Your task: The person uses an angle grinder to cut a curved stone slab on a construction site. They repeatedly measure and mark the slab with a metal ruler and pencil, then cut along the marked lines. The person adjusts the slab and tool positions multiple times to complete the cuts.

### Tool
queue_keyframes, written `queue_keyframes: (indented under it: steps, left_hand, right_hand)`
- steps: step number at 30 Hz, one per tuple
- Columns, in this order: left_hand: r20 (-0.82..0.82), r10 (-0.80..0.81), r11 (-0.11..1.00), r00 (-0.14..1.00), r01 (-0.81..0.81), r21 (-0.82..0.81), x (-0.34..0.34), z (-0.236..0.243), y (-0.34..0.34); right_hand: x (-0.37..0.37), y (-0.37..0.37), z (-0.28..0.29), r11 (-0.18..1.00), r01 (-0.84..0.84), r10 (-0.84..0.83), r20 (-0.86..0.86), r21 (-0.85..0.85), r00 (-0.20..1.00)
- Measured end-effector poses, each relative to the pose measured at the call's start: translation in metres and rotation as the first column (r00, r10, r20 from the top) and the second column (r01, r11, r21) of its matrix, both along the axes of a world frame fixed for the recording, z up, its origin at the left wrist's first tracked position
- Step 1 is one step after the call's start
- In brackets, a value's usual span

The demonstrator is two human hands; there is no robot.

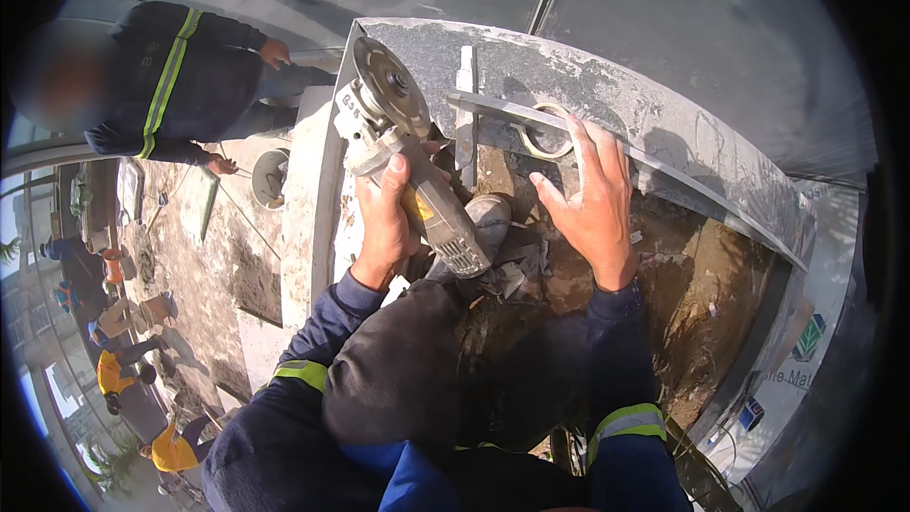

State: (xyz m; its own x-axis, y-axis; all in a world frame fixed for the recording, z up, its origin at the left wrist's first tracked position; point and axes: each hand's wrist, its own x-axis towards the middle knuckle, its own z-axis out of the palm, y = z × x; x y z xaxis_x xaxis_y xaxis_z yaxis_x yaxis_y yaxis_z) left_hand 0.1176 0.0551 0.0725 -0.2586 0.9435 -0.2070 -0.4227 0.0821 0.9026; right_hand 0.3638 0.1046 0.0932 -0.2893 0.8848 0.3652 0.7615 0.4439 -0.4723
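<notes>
Far left, other workers [173, 450] are too small for their work to be made out; nearer, a co-worker [180, 85] is seen side-on. Left grip [384, 213] is closed around the body of an angle grinder [444, 213], thumb on top, other fingers mostly hidden behind it. Grinder is held mid-view, disc [391, 85] up, by the left end of the grey slab [607, 81]. Disc contact and spin can't be told; switch and cord can't be made out. A shoe [490, 213] is partly covered. Right grip [597, 213] is spread wide, nothing held, at the long metal bar [701, 192] and pale ring [527, 140]; touch can't be confirmed. Step reads as tool positioning, not cutting. Next move probably calls for fingers kept clear of the disc and the grinder steadied two-handed.
</notes>
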Motion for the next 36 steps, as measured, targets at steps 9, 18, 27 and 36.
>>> queue_keyframes:
  steps: [9,18,27,36]
  left_hand:
    - [0.103,-0.064,0.997,0.993,0.068,-0.043,0.001,-0.009,0.006]
    - [-0.051,0.036,0.999,0.998,-0.037,-0.013,0.017,-0.007,0.008]
    - [-0.196,0.039,0.999,0.98,-0.044,-0.022,0.015,-0.018,0.008]
    - [-0.235,0.034,0.999,0.971,-0.042,-0.03,0.017,-0.025,0.006]
  right_hand:
    - [0.041,0.059,-0.053,0.98,0.082,0.003,0.42,-0.184,0.908]
    - [0.04,0.056,-0.055,0.984,0.094,-0.026,0.391,-0.154,0.92]
    - [0.04,0.058,-0.055,0.984,0.086,-0.018,0.39,-0.157,0.921]
    - [0.038,0.059,-0.053,0.971,0.119,-0.024,0.411,-0.208,0.911]
